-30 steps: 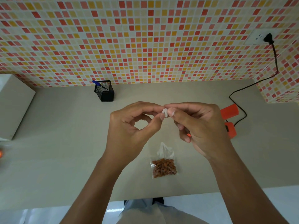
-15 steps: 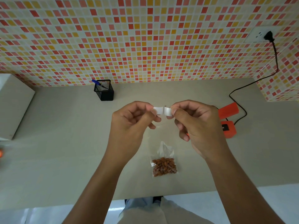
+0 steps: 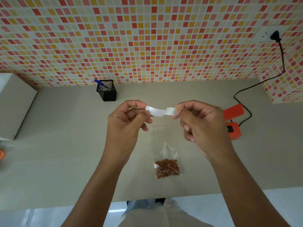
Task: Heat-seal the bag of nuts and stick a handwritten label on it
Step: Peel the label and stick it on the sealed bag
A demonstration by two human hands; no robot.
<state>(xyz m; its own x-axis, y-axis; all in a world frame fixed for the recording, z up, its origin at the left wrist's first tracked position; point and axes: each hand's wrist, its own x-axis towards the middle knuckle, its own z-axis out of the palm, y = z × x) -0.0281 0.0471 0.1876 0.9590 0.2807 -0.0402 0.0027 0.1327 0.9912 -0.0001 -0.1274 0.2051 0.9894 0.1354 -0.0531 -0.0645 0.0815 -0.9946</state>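
Note:
A clear plastic bag of brown nuts (image 3: 166,167) lies flat on the grey table (image 3: 65,153), its empty upper part reaching toward the wall. Above it I hold a white label strip (image 3: 159,111) stretched between both hands. My left hand (image 3: 126,123) pinches its left end between thumb and fingers. My right hand (image 3: 201,126) pinches the right end, where the strip curls into a small roll. An orange heat sealer (image 3: 232,122) lies on the table just right of my right hand, partly hidden by it.
A black mesh pen holder (image 3: 106,90) with a blue pen (image 3: 98,81) stands at the back near the tiled wall. The sealer's black cord (image 3: 246,94) runs up to a wall socket (image 3: 268,36). A white box (image 3: 14,104) sits at the far left.
My hands have moved apart, and the white strip between them has been drawn out from a small bunched piece to a longer band.

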